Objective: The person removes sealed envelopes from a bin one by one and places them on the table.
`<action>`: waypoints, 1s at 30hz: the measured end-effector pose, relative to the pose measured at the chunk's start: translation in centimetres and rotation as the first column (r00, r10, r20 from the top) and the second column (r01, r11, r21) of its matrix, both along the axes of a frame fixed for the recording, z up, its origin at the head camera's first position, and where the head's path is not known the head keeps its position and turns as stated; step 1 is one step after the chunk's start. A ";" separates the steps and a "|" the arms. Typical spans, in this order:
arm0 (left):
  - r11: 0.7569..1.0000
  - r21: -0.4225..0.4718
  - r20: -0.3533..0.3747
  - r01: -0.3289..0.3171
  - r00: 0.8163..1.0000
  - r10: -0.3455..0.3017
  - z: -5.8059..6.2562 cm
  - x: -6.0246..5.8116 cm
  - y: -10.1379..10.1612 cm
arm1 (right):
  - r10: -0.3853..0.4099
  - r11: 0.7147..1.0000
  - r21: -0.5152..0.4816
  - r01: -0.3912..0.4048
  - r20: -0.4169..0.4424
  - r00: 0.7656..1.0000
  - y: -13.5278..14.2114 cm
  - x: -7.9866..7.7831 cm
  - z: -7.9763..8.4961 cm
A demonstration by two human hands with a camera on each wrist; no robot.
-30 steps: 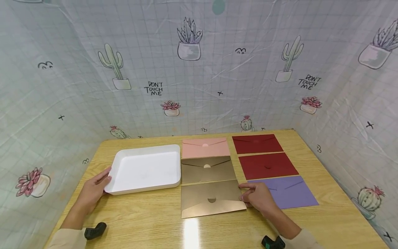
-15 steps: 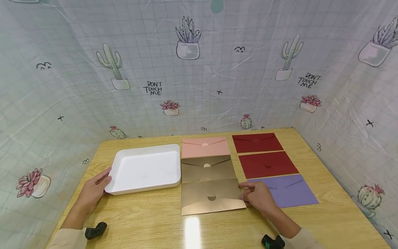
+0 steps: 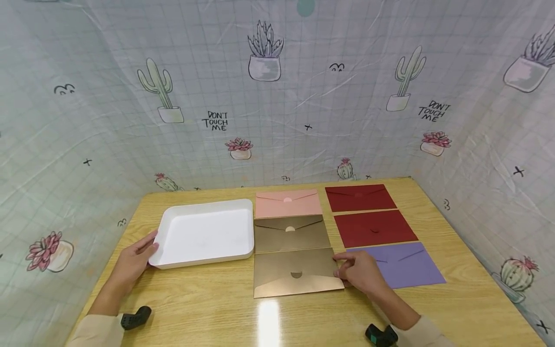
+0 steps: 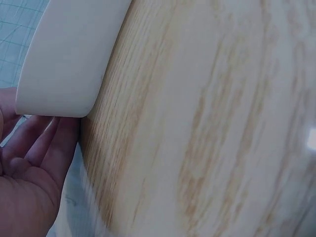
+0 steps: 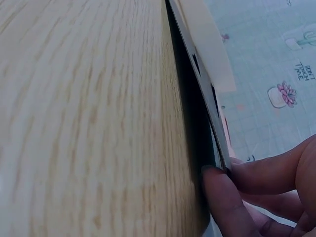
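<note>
My left hand [image 3: 130,264] grips the left wall of a white rectangular tray [image 3: 208,235], its fingers [image 4: 61,148] curled beneath the rim corner in the left wrist view. On the right, my right hand [image 3: 363,273] pinches the right edge of the nearest gold envelope [image 3: 282,265] between thumb and finger. A dark gap shows under that envelope's edge in the right wrist view, so it sits slightly raised there. Directly behind it lies a second gold envelope [image 3: 277,239], then a pink envelope [image 3: 284,207]. All three line up beside the tray.
To the right lies another column: a dark red envelope [image 3: 360,198] at the back, a second red envelope [image 3: 368,236], and a purple envelope [image 3: 412,272] partly behind my right hand. A cactus-printed cloth [image 3: 299,96] surrounds the wooden table [image 3: 195,303].
The nearest gold envelope has slid slightly toward the back, closer to the second gold one, with my right hand still pinching its edge. The tray and my left hand stay put.
</note>
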State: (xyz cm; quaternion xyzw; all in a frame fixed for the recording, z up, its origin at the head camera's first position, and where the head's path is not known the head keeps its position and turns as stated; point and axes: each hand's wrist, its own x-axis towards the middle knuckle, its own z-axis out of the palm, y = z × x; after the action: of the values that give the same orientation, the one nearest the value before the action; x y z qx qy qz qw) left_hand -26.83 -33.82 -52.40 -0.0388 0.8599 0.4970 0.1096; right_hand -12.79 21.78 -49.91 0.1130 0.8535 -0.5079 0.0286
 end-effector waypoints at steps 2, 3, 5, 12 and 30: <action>1.000 -0.018 -0.004 0.001 1.000 -0.001 0.0 -0.1 0.1 | 0.001 0.999 0.041 -0.001 -0.004 1.000 0.1 0.0 0.2; 1.000 -0.024 -0.001 0.002 1.000 -0.002 0.0 -0.1 0.1 | 0.003 0.998 0.068 -0.002 -0.005 1.000 0.2 0.0 0.2; 0.999 -0.038 0.003 0.007 1.000 -0.007 0.0 -0.2 0.1 | 0.007 0.992 0.129 -0.006 -0.010 1.000 0.3 0.0 0.4; 0.996 -0.079 -0.012 0.030 0.999 -0.031 0.3 -0.8 0.0 | -0.005 0.973 0.229 0.020 -0.067 0.998 0.6 -0.2 1.4; 0.976 -0.219 -0.080 -0.004 0.997 -0.014 1.0 -0.7 0.6 | 0.145 0.939 -0.325 -0.114 0.074 0.987 -0.2 -1.0 0.6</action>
State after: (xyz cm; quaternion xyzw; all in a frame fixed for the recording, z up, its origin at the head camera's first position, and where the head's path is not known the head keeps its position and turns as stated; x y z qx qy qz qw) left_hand -27.52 -33.23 -51.45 -0.0284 0.9132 0.4003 0.0711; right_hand -13.80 21.62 -49.30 0.0750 0.7631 -0.6304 0.1211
